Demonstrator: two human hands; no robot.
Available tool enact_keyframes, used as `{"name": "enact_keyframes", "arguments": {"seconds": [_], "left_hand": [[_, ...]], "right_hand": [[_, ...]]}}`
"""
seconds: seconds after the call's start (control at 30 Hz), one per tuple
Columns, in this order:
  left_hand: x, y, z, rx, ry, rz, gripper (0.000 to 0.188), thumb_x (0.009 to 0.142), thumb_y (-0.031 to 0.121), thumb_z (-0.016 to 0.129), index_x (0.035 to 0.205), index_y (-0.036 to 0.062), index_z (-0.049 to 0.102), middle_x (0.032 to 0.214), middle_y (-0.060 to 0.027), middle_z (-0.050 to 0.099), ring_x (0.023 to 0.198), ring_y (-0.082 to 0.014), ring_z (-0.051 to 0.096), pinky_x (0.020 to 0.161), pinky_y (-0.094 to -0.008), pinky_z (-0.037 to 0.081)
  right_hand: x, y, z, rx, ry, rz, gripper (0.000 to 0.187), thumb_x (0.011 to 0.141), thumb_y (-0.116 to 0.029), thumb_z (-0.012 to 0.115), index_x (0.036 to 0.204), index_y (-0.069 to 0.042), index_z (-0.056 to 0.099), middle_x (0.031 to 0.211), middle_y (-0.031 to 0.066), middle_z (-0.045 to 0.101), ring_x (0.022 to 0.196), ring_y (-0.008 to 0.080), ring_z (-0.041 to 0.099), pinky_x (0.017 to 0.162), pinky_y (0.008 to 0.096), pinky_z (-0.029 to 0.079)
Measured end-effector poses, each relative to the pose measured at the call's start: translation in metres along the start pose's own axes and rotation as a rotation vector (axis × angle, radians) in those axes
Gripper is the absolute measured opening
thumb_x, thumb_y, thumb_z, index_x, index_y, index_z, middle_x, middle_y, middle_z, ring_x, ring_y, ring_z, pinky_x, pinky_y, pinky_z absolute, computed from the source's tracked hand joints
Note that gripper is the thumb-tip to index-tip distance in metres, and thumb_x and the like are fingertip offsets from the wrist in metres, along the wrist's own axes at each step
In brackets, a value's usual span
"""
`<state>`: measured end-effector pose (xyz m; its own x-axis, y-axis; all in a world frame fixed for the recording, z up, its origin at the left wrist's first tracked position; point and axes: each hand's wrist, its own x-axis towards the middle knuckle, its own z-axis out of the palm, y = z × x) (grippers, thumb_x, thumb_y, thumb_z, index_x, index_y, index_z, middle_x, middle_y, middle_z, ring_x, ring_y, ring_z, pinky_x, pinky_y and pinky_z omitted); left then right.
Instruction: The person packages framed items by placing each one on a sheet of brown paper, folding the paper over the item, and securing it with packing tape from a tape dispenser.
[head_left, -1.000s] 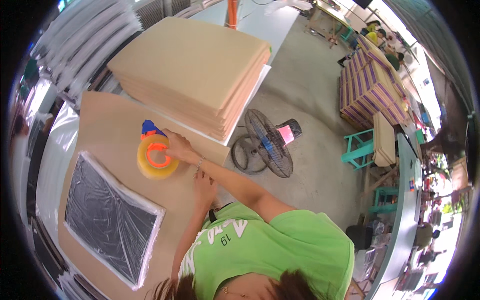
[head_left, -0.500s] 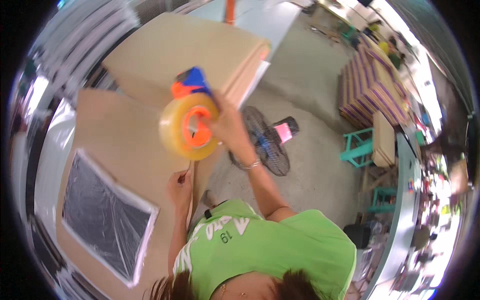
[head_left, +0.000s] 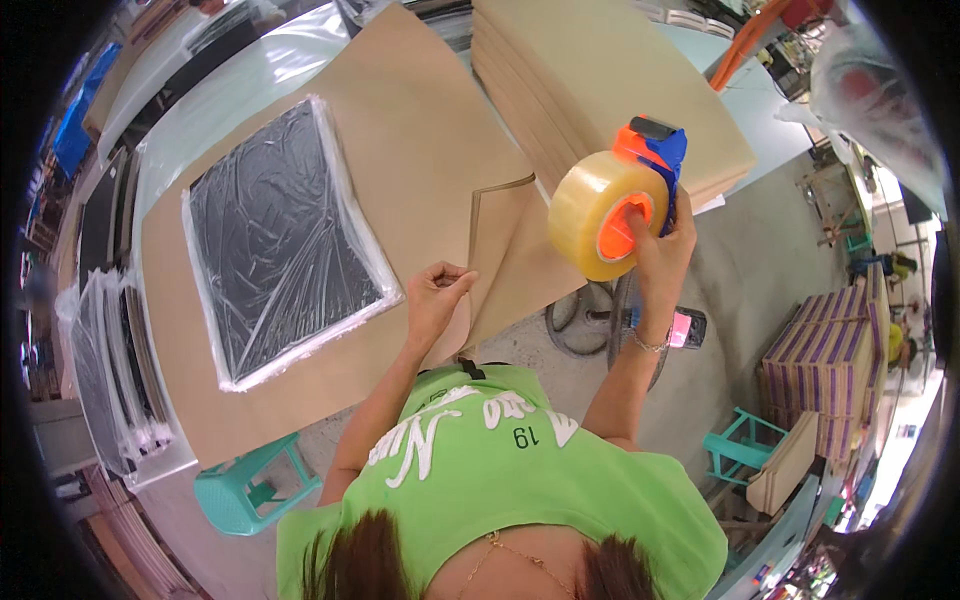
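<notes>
1. Lying on the wide brown paper sheet (head_left: 400,110) is a black rectangular panel wrapped in clear plastic (head_left: 280,240).
2. Just right of it, the person's left grip (head_left: 435,302) is pinched on the sheet's turned-up edge.
3. Near the tall brown cardboard stack (head_left: 610,80), the right grip (head_left: 668,258) is clamped on a raised blue-and-orange plastic tape dispenser (head_left: 668,150) carrying a thick, yellowish roll (head_left: 585,215).

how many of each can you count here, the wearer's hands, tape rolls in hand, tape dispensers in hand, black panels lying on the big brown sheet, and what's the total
Hands: 2 (left hand, right hand)
Tape rolls: 1 (clear yellowish tape roll)
Tape dispensers: 1 (orange-and-blue tape dispenser)
Black panels: 1 (plastic-wrapped black panel)
Total: 5
</notes>
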<state>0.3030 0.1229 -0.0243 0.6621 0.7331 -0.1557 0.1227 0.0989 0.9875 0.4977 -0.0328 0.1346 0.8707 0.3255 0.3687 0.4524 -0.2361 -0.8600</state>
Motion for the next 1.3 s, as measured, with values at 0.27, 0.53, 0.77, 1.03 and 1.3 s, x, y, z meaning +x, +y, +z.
{"name": "enact_keyframes", "arguments": {"seconds": [0.27,0.53,0.77,1.03,1.3], "left_hand": [[-0.002,-0.019,-0.011,-0.346,-0.289,-0.09,0.009,0.084,0.009,0.071,0.083,0.0043,0.064,0.077,-0.0013,0.065,0.072,-0.0074,0.059,0.068,-0.0216,0.048],[-0.002,-0.031,-0.017,-0.665,-0.296,-0.277,0.008,0.089,0.011,0.068,0.09,0.0053,0.062,0.081,0.0001,0.063,0.072,-0.0083,0.059,0.066,-0.023,0.05],[0.0,-0.04,-0.027,-0.785,-0.203,-0.295,0.011,0.091,0.014,0.066,0.095,0.0073,0.059,0.081,0.0021,0.058,0.073,-0.0087,0.056,0.068,-0.0212,0.047],[-0.052,0.017,-0.1,-0.182,0.118,-0.001,0.027,0.091,0.015,0.06,0.115,0.0012,0.057,0.093,-0.0012,0.061,0.083,-0.009,0.054,0.076,-0.0252,0.044],[-0.098,0.031,-0.096,0.133,-0.115,0.046,0.03,0.085,0.014,0.063,0.111,-0.0029,0.059,0.1,-0.0112,0.066,0.086,-0.0195,0.061,0.08,-0.031,0.047]], "right_hand": [[-0.005,0.009,0.005,0.038,-0.02,0.002,0.043,0.077,0.001,0.065,0.119,0.003,0.056,0.105,0.012,0.064,0.096,0.019,0.06,0.088,0.0315,0.046],[-0.01,0.006,0.006,0.049,0.017,-0.004,0.044,0.077,0.004,0.065,0.12,0.004,0.056,0.106,0.0128,0.065,0.097,0.0196,0.061,0.089,0.0325,0.046],[-0.009,0.009,0.006,0.007,-0.028,0.005,0.044,0.077,0.002,0.066,0.12,0.004,0.056,0.104,0.0136,0.066,0.097,0.0211,0.062,0.089,0.0332,0.047],[-0.017,0.043,0.087,-0.102,-0.348,-0.024,0.047,0.078,-0.008,0.069,0.122,0.003,0.056,0.111,0.0187,0.065,0.101,0.0285,0.064,0.086,0.0367,0.049],[-0.001,0.159,0.188,-0.684,-0.618,-0.039,0.072,0.08,-0.025,0.07,0.139,-0.001,0.036,0.121,0.0277,0.058,0.112,0.0395,0.057,0.094,0.0427,0.045]]}}
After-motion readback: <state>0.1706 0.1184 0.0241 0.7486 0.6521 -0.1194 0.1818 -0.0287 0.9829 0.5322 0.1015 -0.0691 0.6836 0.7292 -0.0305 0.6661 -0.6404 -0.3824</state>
